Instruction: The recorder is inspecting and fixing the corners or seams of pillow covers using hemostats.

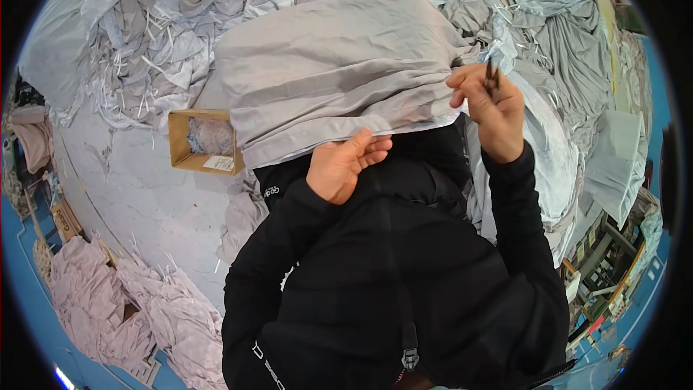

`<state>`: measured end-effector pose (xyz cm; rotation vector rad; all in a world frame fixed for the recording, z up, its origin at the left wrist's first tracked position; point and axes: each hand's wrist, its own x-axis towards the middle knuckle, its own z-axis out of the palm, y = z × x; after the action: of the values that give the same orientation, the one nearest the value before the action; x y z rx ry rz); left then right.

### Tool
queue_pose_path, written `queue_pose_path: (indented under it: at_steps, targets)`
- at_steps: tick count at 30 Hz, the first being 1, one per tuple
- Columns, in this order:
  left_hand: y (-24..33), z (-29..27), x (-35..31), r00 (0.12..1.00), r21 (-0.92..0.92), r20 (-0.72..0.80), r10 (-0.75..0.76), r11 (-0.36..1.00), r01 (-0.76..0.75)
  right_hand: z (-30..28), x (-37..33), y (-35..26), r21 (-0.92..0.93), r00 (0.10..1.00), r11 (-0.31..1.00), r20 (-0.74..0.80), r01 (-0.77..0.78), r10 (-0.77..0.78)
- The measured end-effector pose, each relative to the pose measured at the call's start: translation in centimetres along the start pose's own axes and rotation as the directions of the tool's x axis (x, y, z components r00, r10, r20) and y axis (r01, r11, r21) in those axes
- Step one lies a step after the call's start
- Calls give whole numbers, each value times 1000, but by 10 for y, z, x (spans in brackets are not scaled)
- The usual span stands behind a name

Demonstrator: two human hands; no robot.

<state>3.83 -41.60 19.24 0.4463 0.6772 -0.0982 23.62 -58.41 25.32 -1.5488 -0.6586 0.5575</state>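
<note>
A large piece of grey fabric [336,50], perhaps a pillowcase or cover, lies spread over my lap with its hemmed edge toward me. At the middle of this near edge, my left hand [341,167] pinches the hem between thumb and fingers. Beside the fabric's right end is my right hand [498,112], its fingers curled round small dark thread snips [492,76] that point away from me. The thumb and forefinger of that hand are close to the fabric's right edge; whether they touch it I cannot tell.
An open cardboard box [176,144] with a pale tangle of scraps stands left of the fabric. Heaps of grey cloth with white ties [155,65] fill the far side. More cloth [545,166] piles up at right, and pinkish cloth [101,303] lies at lower left.
</note>
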Motion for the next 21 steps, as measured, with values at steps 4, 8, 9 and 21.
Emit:
queue_pose_path:
  at_steps: [4, 8, 9, 21]
  targets:
    - [12, 11, -20, 988, 469, 145, 48, 876, -111, -16, 6, -27, 228, 981, 955, 7, -190, 194]
    - [30, 30, -36, 927, 837, 298, 227, 404, -368, -32, 11, -37, 463, 995, 881, 22, -96, 97]
    - [30, 37, -38, 868, 831, 354, 348, 309, -463, -41, 11, -44, 523, 997, 850, 2, -64, 74]
    - [15, 34, 48, 785, 889, 449, 428, -126, -440, -176, -62, -51, 184, 968, 974, -238, 130, -84]
